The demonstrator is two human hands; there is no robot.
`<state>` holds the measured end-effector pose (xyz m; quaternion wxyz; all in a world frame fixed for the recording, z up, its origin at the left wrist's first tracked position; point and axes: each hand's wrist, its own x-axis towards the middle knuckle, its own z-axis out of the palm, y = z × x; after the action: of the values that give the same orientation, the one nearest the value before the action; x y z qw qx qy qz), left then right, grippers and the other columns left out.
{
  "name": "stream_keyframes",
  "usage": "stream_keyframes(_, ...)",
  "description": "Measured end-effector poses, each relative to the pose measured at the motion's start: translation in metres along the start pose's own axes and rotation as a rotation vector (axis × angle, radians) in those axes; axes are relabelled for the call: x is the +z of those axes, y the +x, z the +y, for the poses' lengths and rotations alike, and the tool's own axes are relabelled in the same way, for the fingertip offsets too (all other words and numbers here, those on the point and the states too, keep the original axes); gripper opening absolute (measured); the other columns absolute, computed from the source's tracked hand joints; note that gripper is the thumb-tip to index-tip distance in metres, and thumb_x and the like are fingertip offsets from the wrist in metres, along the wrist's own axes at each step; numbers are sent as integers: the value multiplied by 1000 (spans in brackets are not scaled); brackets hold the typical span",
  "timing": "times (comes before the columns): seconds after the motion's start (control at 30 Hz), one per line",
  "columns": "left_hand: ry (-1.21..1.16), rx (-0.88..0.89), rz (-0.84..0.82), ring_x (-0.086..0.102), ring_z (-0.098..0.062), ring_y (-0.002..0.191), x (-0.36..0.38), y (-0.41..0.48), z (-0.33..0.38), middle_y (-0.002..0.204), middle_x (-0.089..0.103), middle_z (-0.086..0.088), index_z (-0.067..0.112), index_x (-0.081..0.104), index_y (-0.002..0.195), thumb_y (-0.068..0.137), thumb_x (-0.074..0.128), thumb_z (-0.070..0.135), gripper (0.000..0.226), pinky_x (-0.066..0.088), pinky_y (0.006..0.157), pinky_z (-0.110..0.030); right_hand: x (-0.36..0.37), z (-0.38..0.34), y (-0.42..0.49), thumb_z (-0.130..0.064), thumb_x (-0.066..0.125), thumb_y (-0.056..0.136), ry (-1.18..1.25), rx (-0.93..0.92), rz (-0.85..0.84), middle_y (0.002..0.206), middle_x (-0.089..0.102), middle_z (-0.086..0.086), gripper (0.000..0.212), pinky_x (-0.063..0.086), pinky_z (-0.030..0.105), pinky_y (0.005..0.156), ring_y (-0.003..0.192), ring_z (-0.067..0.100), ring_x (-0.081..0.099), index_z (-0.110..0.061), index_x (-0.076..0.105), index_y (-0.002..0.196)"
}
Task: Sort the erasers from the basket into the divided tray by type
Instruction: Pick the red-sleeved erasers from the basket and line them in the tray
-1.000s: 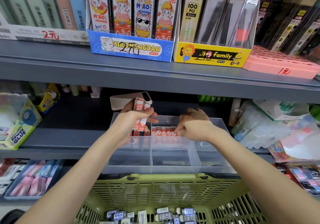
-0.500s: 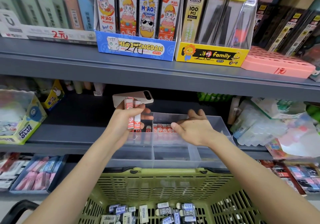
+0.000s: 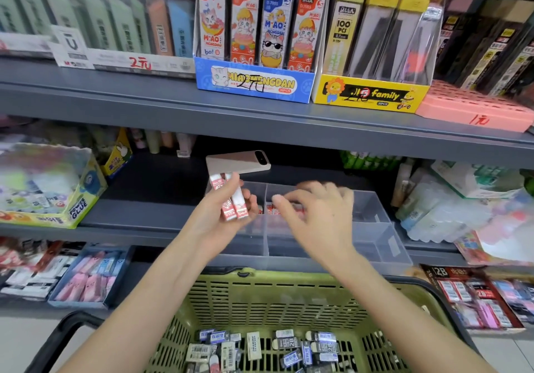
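The green basket sits nearest, loose erasers inside. Beyond it on the shelf is the clear tray. The left hand grips red-and-white erasers over the tray's far left. The right hand is blurred and its grip cannot be told.

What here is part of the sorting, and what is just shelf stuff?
Part of the job: red-and-white sleeved erasers in the left hand; clear divided plastic tray; green plastic basket; mixed loose erasers inside it.
Just lying about: beige phone; blue cat-print display box; yellow display box.
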<state>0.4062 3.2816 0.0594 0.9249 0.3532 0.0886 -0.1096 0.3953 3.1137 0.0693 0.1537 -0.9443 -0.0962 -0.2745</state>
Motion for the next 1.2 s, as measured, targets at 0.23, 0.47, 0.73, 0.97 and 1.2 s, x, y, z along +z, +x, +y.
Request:
stream_keyframes(0.23, 68, 38, -99, 63, -19, 75, -2, -16, -1, 73, 50, -4, 11, 52, 88, 72, 68, 26, 28, 60, 66, -35, -8, -53, -4, -34, 75, 74, 842, 269, -458, 69, 63, -4, 24, 49, 28, 60, 60, 4, 51, -14, 67, 85)
stream_keyframes(0.47, 88, 64, -61, 58, -17, 65, -15, -26, 6, 68, 56, -5, 14, 55, 86, 66, 73, 34, 34, 55, 62, -31, -14, -29, 4, -17, 67, 83, 1013, 510, -444, 54, 63, -5, 16, 37, 17, 43, 47, 4, 48, -15, 71, 68)
stream_keyframes(0.73, -38, 82, 74, 55, -12, 56, -29, -28, 19, 66, 55, -3, 11, 58, 87, 68, 73, 31, 31, 51, 52, -24, 4, 14, 57, -40, 72, 66, 210, 469, -692, 52, 60, 2, 35, 41, 27, 54, 57, 21, 57, -10, 63, 52)
stream_keyframes(0.97, -58, 51, 63, 55, -14, 57, -32, -30, 18, 66, 56, -4, 8, 55, 99, 76, 68, 32, 36, 45, 46, -21, 33, 7, 67, -40, 74, 67, 82, 484, -803, 62, 59, 0, 34, 37, 22, 50, 58, 21, 54, -13, 56, 58)
stream_keyframes(1.2, -212, 38, 47, 63, -21, 74, -34, -34, 18, 81, 64, -11, 1, 61, 106, 80, 64, 29, 39, 50, 56, -27, 39, 8, 55, -28, 51, 88, -13, 316, -844, 69, 50, 8, 36, 32, 26, 50, 71, 27, 48, -11, 46, 57)
